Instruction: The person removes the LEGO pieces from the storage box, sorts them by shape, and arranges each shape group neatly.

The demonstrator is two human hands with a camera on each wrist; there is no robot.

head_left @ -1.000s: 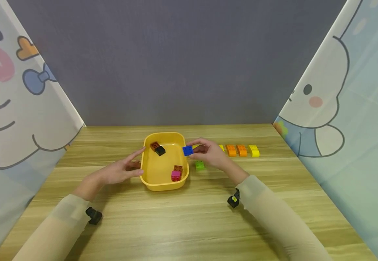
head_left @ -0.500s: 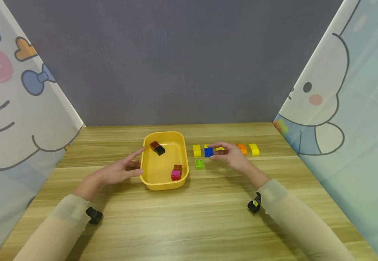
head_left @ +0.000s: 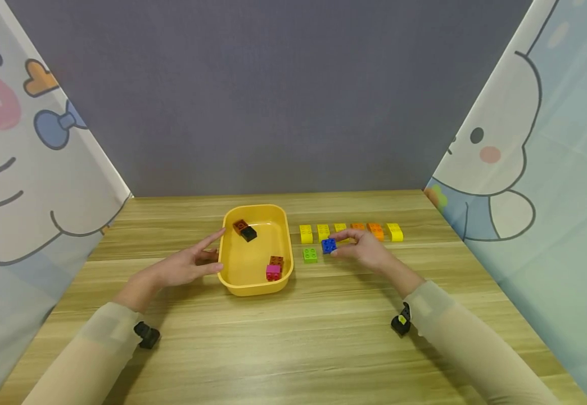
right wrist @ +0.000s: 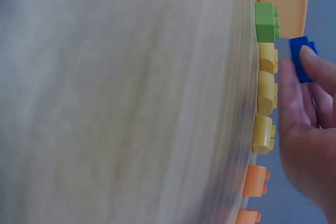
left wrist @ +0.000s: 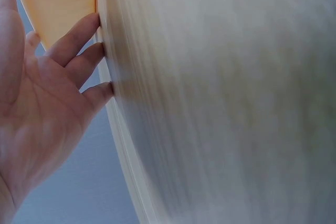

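A blue toy building brick [head_left: 328, 246] is pinched between the thumb and fingers of my right hand [head_left: 366, 248]. The right wrist view shows that blue brick [right wrist: 299, 61] held above the table, apart from the other bricks. Right of the yellow tub, a green brick [head_left: 310, 256] sits on the table in front of a row of yellow bricks [head_left: 306, 234] and orange bricks [head_left: 376, 232]. My left hand [head_left: 184, 266] rests with spread fingers against the left side of the yellow tub [head_left: 255, 291]. In the left wrist view, the left hand [left wrist: 50, 85] has extended, relaxed fingers.
Inside the tub, a brown brick [head_left: 240, 226] lies beside a black brick [head_left: 249, 234] at the back left. A pink brick [head_left: 273, 272] and another brown brick [head_left: 276, 261] are at its front right. A grey panel [head_left: 273, 101] rises behind the wooden table [head_left: 253, 349].
My right hand has carried the blue brick rightward from the tub's right edge, then slightly nearer, to beside the green brick. The left hand stays on the tub.
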